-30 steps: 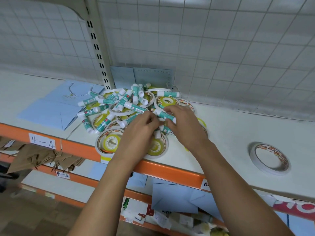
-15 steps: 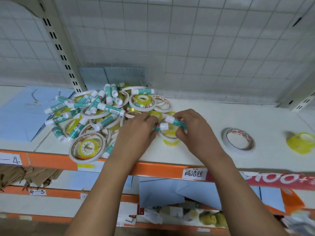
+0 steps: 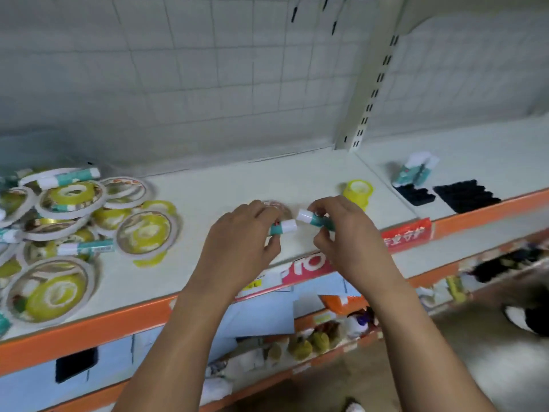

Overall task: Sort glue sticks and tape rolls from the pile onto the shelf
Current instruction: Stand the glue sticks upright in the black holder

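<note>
L hand (image 3: 240,233): fingers and thumb curled round a teal glue stick (image 3: 283,226), white cap poking out to the right. R hand (image 3: 341,230): same sort of grip, pinching a second glue stick (image 3: 312,217) w/ its white cap pointing left, so the two caps sit near each other w/ a small gap between. Both sticks are held over the shelf (image 3: 237,179), near its orange front edge (image 3: 89,331). Just behind the L knuckles lies a flat tape roll (image 3: 280,207) (mostly hidden, blurred). Just beyond the R hand stands a yellow tape roll (image 3: 358,190). Far left: the pile (image 3: 74,221) of tape rolls & glue sticks, overlapping, well apart from both hands. Right of the slotted upright (image 3: 368,99), on the next shelf section, a few standing glue sticks (image 3: 414,171) are grouped together, w/ black blocks (image 3: 466,194) in front of them. A red label (image 3: 407,234) sits on the front edge, right of the R hand.
</note>
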Demonstrator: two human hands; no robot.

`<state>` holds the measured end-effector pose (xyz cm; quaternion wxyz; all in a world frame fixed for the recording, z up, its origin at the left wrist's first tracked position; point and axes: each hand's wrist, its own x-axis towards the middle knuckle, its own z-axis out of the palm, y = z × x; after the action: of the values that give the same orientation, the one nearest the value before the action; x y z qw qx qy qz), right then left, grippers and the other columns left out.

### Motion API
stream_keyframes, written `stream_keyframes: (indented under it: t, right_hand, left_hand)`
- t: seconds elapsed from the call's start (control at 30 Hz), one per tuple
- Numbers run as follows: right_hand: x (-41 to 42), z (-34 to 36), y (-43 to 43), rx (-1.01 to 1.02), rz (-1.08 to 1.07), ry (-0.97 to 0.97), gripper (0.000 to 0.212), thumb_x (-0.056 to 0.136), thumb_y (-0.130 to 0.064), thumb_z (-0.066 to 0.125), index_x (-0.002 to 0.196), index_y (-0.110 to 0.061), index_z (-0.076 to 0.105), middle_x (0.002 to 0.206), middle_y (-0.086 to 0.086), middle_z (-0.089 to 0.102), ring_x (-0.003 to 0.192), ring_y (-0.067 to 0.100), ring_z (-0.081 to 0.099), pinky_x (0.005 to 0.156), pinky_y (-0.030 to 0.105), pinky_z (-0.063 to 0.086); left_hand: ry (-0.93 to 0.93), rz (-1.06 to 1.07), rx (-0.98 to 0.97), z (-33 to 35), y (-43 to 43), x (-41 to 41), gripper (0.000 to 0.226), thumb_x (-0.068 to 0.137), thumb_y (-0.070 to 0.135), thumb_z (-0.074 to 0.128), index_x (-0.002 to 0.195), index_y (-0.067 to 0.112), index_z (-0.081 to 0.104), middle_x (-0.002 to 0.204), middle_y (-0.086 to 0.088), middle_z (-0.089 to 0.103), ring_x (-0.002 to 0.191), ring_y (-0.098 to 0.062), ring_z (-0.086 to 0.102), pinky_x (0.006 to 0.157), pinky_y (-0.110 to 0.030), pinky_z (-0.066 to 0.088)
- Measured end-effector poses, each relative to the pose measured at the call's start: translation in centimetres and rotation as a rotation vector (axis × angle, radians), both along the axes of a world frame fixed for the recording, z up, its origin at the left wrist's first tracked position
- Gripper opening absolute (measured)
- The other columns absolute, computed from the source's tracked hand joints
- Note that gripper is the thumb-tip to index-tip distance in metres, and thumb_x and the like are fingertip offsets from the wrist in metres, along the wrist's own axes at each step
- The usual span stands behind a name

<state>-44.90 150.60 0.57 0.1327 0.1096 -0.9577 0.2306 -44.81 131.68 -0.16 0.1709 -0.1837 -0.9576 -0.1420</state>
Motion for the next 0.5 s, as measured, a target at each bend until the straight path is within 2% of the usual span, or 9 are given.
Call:
stream_keyframes:
  t: [0.07,0.13,0.33,0.5]
  right_hand:
    - [0.0,0.0,3.9,0.015,-0.033,-0.005,0.039,0.078,-0.003,0.059,0.116,-0.013,0.061,0.110,0.008,0.059,0.101,0.032,0.054,0.083,0.046,0.045]
    - [-0.3,-0.1,8.0,0.023,-0.054,-0.007,0.040,0.078,-0.003,0.059,0.116,-0.014,0.061,0.108,0.008,0.058,0.099,0.032,0.054,0.082,0.046,0.045]
    - [-2.6,-0.8,19.2,0.007,-0.055,0.016,0.040,0.078,-0.001,0.057,0.116,-0.015,0.061,0.110,0.007,0.058,0.100,0.031,0.054,0.080,0.046,0.047]
    - [-5.2,-2.0,25.4,0.007,0.005,0.022,0.040,0.080,0.000,0.057,0.117,-0.016,0.061,0.109,0.004,0.058,0.098,0.026,0.053,0.081,0.044,0.047]
  left_hand:
    - [-0.002,-0.040,-0.004,0.2,3.8,-0.7,0.021,0.084,0.028,0.060,0.105,0.024,0.062,0.098,0.005,0.058,0.088,-0.019,0.057,0.064,-0.027,0.035]
    - [-0.011,-0.080,0.006,0.2,7.7,-1.4,0.020,0.085,0.028,0.059,0.105,0.024,0.063,0.097,0.004,0.058,0.088,-0.019,0.057,0.065,-0.031,0.043]
    - [-0.029,-0.097,0.008,-0.6,18.5,-4.0,0.025,0.089,0.029,0.057,0.113,0.024,0.062,0.107,0.004,0.059,0.099,-0.020,0.058,0.076,-0.037,0.047]
    - [-0.082,-0.044,-0.016,-1.9,24.0,-6.1,0.025,0.096,0.029,0.051,0.120,0.024,0.059,0.109,0.003,0.057,0.103,-0.020,0.056,0.072,-0.035,0.047]
